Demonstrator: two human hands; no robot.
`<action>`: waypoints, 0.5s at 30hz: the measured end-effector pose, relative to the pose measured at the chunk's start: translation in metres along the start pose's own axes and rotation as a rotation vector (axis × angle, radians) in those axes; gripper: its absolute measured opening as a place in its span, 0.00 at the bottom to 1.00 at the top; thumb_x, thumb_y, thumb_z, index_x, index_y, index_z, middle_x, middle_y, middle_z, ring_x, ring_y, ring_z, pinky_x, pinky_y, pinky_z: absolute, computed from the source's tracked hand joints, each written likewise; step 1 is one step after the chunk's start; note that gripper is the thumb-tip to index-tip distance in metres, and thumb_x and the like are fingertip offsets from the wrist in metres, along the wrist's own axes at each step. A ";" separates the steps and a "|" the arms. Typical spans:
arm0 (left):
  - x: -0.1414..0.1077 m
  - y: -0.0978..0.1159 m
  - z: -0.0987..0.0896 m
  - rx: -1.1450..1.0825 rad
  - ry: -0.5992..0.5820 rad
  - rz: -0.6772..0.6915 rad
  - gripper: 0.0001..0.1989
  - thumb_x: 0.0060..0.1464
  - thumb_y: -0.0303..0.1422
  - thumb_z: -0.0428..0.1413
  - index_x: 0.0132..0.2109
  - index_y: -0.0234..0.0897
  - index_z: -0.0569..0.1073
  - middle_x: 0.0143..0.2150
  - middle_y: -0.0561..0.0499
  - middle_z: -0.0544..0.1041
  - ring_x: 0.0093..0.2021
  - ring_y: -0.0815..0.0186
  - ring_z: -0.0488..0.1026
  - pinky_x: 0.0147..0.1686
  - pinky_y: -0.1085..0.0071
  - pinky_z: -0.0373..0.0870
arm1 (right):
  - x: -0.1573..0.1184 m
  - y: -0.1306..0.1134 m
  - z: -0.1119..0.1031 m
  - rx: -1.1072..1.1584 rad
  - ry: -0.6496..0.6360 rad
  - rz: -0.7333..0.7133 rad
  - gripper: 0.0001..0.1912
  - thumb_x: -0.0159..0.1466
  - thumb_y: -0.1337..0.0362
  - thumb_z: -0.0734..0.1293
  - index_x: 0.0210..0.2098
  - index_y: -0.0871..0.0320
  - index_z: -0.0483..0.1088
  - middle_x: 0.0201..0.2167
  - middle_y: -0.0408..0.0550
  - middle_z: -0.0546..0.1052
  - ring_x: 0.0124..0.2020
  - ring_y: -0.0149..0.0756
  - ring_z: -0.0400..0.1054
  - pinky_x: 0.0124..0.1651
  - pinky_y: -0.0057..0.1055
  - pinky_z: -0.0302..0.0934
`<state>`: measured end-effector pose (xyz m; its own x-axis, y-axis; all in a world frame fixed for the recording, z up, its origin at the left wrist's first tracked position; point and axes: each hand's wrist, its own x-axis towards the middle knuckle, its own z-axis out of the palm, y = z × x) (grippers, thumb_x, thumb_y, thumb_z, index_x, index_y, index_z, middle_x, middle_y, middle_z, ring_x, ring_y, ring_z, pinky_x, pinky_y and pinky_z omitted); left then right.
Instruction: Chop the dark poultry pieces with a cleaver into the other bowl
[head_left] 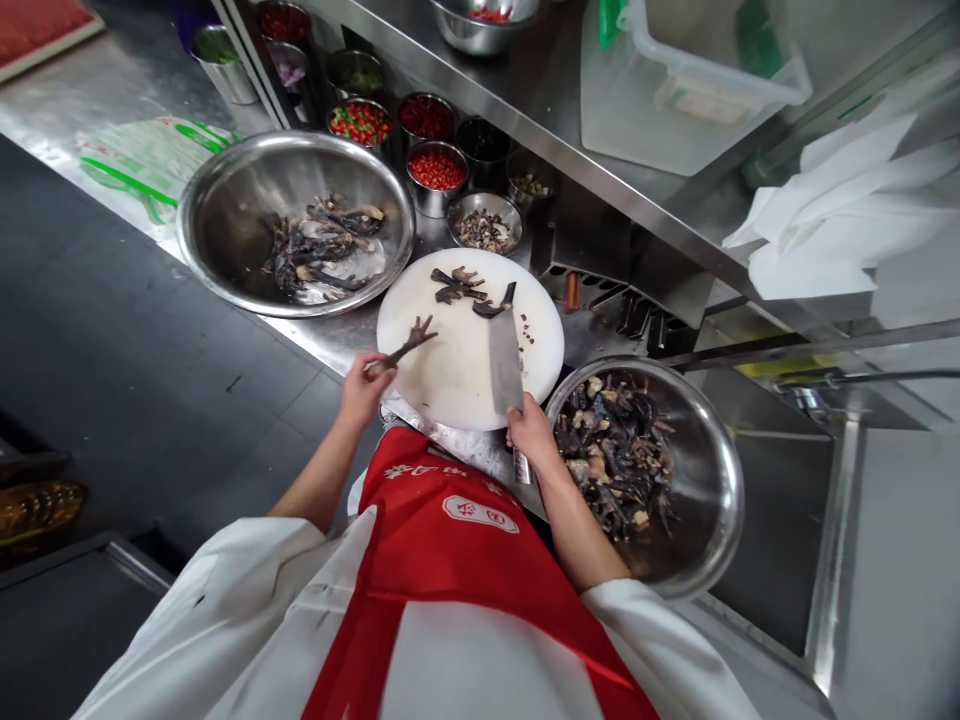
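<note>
My left hand (pixel 365 388) is closed on the shank of a dark chicken foot (pixel 411 345), whose toes point up and right over the left part of the round white cutting board (pixel 461 390). The handle of a cleaver (pixel 505 360) is in my right hand (pixel 529 428); its broad blade lies over the board's right side. Near the top of the board are more dark feet (pixel 457 284), and one foot (pixel 496 300) lies by the blade's tip. Small dark bits (pixel 526 330) are scattered right of the blade.
A steel bowl (pixel 225 180) with some feet stands at the left, a fuller steel bowl (pixel 712 480) at the right. Behind the board are tins of chopped red peppers (pixel 437 170) and a small bowl (pixel 486 225). A steel shelf edge (pixel 600 185) runs above; a sink (pixel 787 520) is at far right.
</note>
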<state>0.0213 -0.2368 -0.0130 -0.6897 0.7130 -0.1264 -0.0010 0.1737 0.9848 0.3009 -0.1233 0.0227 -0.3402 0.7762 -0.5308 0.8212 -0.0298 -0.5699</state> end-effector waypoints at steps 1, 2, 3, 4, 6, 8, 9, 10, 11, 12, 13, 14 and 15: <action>-0.005 -0.005 0.006 0.129 -0.036 0.052 0.15 0.47 0.36 0.60 0.43 0.40 0.69 0.40 0.49 0.73 0.38 0.65 0.73 0.40 0.67 0.70 | -0.002 -0.001 0.000 -0.031 0.043 -0.003 0.15 0.67 0.62 0.51 0.49 0.58 0.61 0.28 0.45 0.74 0.22 0.35 0.68 0.27 0.28 0.58; -0.009 -0.009 0.012 0.244 -0.077 0.117 0.14 0.49 0.35 0.59 0.44 0.39 0.70 0.43 0.48 0.73 0.41 0.65 0.72 0.42 0.67 0.70 | -0.005 -0.002 0.001 -0.066 0.076 -0.014 0.15 0.67 0.63 0.51 0.50 0.58 0.61 0.28 0.46 0.75 0.24 0.36 0.69 0.28 0.28 0.58; -0.014 -0.013 0.017 0.336 -0.115 0.186 0.13 0.50 0.34 0.58 0.44 0.39 0.71 0.45 0.46 0.73 0.43 0.64 0.71 0.44 0.67 0.70 | -0.008 -0.004 0.003 -0.098 0.097 -0.033 0.16 0.67 0.63 0.52 0.50 0.58 0.62 0.29 0.47 0.75 0.27 0.37 0.70 0.30 0.29 0.58; -0.018 -0.017 0.021 0.404 -0.148 0.249 0.12 0.52 0.34 0.57 0.45 0.39 0.71 0.48 0.45 0.72 0.45 0.64 0.71 0.45 0.66 0.70 | -0.012 -0.006 0.005 -0.124 0.107 -0.058 0.16 0.67 0.63 0.52 0.50 0.58 0.62 0.30 0.47 0.76 0.29 0.38 0.70 0.31 0.29 0.58; -0.026 -0.022 0.025 0.495 -0.171 0.324 0.12 0.55 0.32 0.55 0.47 0.39 0.72 0.51 0.45 0.71 0.47 0.63 0.70 0.48 0.65 0.69 | -0.020 -0.010 0.010 -0.162 0.088 -0.119 0.15 0.67 0.63 0.53 0.49 0.57 0.63 0.31 0.48 0.76 0.32 0.39 0.71 0.34 0.29 0.58; -0.030 -0.026 0.027 0.575 -0.125 0.346 0.13 0.56 0.33 0.55 0.49 0.39 0.72 0.50 0.44 0.71 0.48 0.61 0.70 0.50 0.62 0.69 | -0.025 -0.014 0.015 -0.201 0.052 -0.183 0.14 0.67 0.64 0.54 0.49 0.57 0.64 0.34 0.49 0.77 0.36 0.40 0.72 0.36 0.29 0.57; -0.032 -0.027 0.027 0.613 -0.089 0.344 0.14 0.56 0.33 0.56 0.50 0.39 0.72 0.49 0.44 0.71 0.47 0.60 0.70 0.50 0.61 0.69 | -0.027 -0.015 0.017 -0.222 0.037 -0.209 0.14 0.67 0.65 0.55 0.49 0.57 0.64 0.36 0.50 0.77 0.38 0.40 0.72 0.37 0.29 0.56; -0.033 -0.027 0.027 0.644 -0.059 0.341 0.14 0.55 0.33 0.56 0.50 0.39 0.72 0.47 0.44 0.72 0.46 0.59 0.70 0.50 0.60 0.69 | -0.028 -0.016 0.019 -0.243 0.026 -0.224 0.14 0.67 0.65 0.55 0.49 0.57 0.64 0.38 0.52 0.78 0.39 0.41 0.72 0.38 0.29 0.56; -0.034 -0.028 0.028 0.668 -0.045 0.338 0.15 0.55 0.34 0.57 0.50 0.39 0.72 0.45 0.44 0.72 0.45 0.59 0.71 0.49 0.60 0.69 | -0.029 -0.018 0.020 -0.264 0.022 -0.225 0.14 0.67 0.65 0.55 0.49 0.58 0.64 0.38 0.53 0.78 0.40 0.42 0.72 0.38 0.29 0.56; -0.036 -0.028 0.029 0.684 -0.045 0.340 0.15 0.55 0.34 0.57 0.50 0.39 0.72 0.43 0.45 0.73 0.44 0.59 0.71 0.48 0.60 0.70 | -0.029 -0.019 0.020 -0.284 0.027 -0.213 0.13 0.67 0.65 0.56 0.49 0.58 0.64 0.38 0.54 0.78 0.40 0.43 0.72 0.38 0.30 0.56; -0.037 -0.028 0.032 0.690 -0.057 0.351 0.14 0.55 0.34 0.57 0.49 0.39 0.73 0.43 0.45 0.73 0.44 0.59 0.71 0.47 0.61 0.70 | -0.029 -0.021 0.021 -0.300 0.040 -0.198 0.13 0.67 0.64 0.56 0.49 0.59 0.64 0.37 0.55 0.78 0.39 0.44 0.72 0.37 0.30 0.56; -0.039 -0.028 0.035 0.688 -0.079 0.368 0.13 0.56 0.33 0.56 0.48 0.39 0.74 0.43 0.45 0.74 0.44 0.59 0.71 0.47 0.62 0.70 | -0.029 -0.023 0.021 -0.309 0.061 -0.189 0.14 0.67 0.63 0.56 0.48 0.59 0.64 0.36 0.55 0.78 0.39 0.44 0.72 0.37 0.31 0.57; -0.041 -0.028 0.040 0.681 -0.105 0.391 0.11 0.56 0.32 0.56 0.47 0.39 0.74 0.44 0.45 0.74 0.44 0.60 0.71 0.47 0.62 0.70 | -0.029 -0.026 0.022 -0.309 0.091 -0.196 0.14 0.67 0.62 0.56 0.48 0.60 0.64 0.36 0.55 0.78 0.38 0.45 0.73 0.37 0.31 0.57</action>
<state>0.0784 -0.2438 -0.0404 -0.4763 0.8627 0.1698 0.6941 0.2503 0.6750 0.2795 -0.1588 0.0396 -0.4741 0.8017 -0.3640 0.8486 0.3058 -0.4318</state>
